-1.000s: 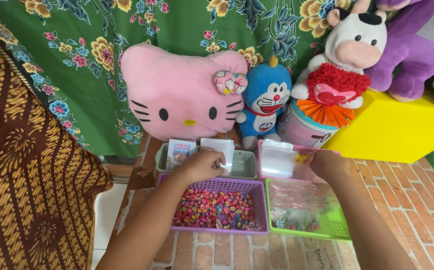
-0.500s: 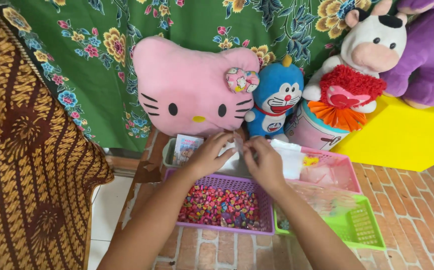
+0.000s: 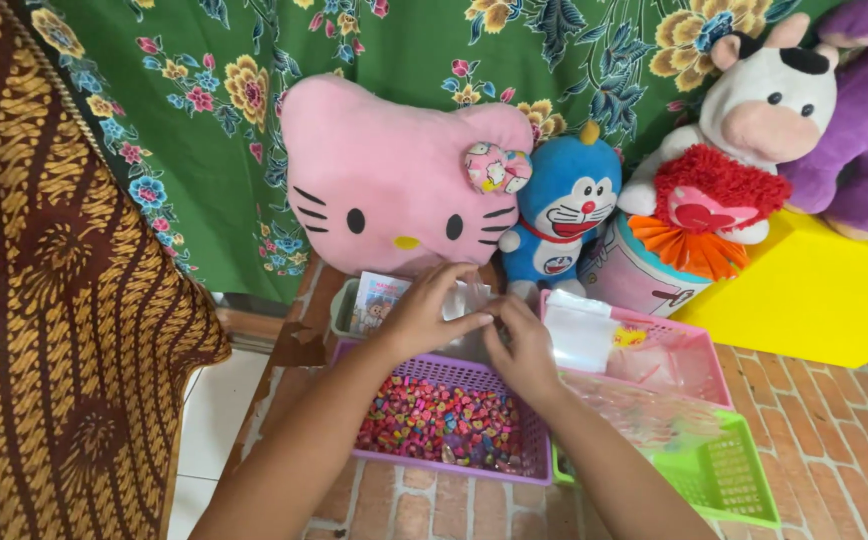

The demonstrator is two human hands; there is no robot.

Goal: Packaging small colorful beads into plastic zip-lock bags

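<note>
my left hand (image 3: pixel 424 315) and right hand (image 3: pixel 519 345) meet over far edge of purple basket (image 3: pixel 529 465), fingers pinched on small clear plastic bag (image 3: pixel 469 298). colourful beads (image 3: pixel 434 420) fill basket below. pink basket (image 3: pixel 679 350), green basket (image 3: pixel 729 475) at right.

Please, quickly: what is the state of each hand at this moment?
Left hand: grip closed on a small clear plastic bag, above the purple basket.
Right hand: fingers pinched on the same bag's lower edge.
</note>
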